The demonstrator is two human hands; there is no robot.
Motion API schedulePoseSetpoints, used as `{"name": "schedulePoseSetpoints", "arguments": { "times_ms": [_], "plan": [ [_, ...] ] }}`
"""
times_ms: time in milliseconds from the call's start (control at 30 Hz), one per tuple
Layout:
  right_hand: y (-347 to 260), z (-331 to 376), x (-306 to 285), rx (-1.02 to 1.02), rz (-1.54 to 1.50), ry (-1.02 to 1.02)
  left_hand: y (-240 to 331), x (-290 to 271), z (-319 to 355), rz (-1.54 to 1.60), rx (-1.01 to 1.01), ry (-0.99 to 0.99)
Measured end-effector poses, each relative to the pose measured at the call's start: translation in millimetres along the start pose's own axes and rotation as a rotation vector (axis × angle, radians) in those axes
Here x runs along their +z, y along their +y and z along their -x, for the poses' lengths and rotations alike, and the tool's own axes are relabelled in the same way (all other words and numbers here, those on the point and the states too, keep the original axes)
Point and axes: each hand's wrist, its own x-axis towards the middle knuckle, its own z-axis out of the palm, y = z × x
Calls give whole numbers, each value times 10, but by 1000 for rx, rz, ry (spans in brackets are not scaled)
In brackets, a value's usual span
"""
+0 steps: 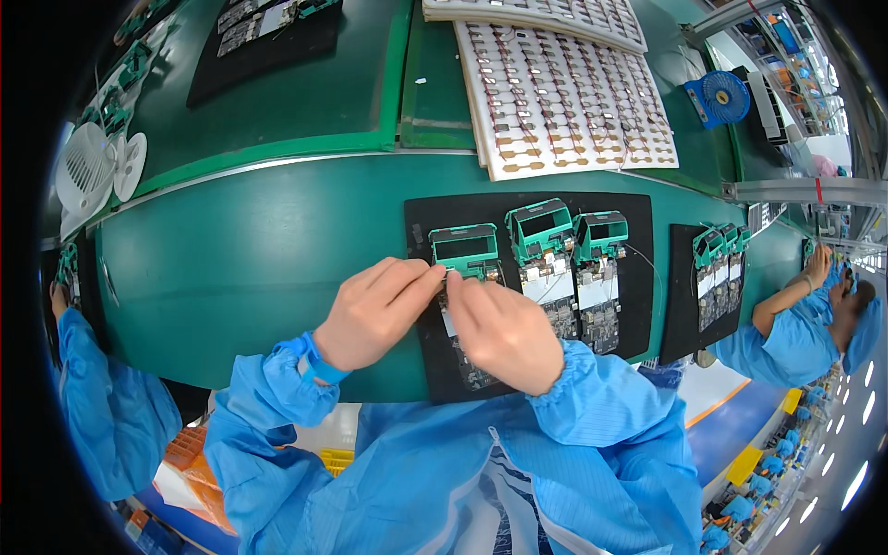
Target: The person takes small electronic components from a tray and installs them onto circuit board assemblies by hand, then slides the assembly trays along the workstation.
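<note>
My left hand (377, 310) and my right hand (504, 335) meet at the lower edge of a green plastic frame (463, 242), fingertips pinched close together. Whatever is between the fingers is too small and covered to make out. The frame sits at the top end of a circuit board (474, 373), which my right hand partly hides. Just to the right lie a middle circuit board (561, 319) and a right circuit board (599, 319), each with a similar green frame at its top. A thin wire curves out from the right one. All three rest on a black mat (634, 324).
Beyond the green bench (250, 240) lies a white foam tray (569, 102) with rows of small wired parts. A blue fan (723, 98) stands at far right, a white fan (88, 171) at left. Co-workers in blue sleeves (772, 342) sit on both sides; another black mat (680, 319) holds boards.
</note>
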Motion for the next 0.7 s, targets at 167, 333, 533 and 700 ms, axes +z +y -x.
{"name": "schedulePoseSetpoints", "arguments": {
  "times_ms": [167, 333, 533, 700],
  "plan": [
    [-90, -38, 31, -116, 287, -20, -147, -136, -46, -6, 144, -120],
    [39, -5, -32, 7, -69, -8, -217, -186, -143, -172, 414, -191],
    [113, 176, -67, 222, -301, 38, -274, -139, -180, -50, 373, -152],
    [134, 169, -29, 311, -395, 121, -26, 34, -166, 332, -358, 12]
  ]
}}
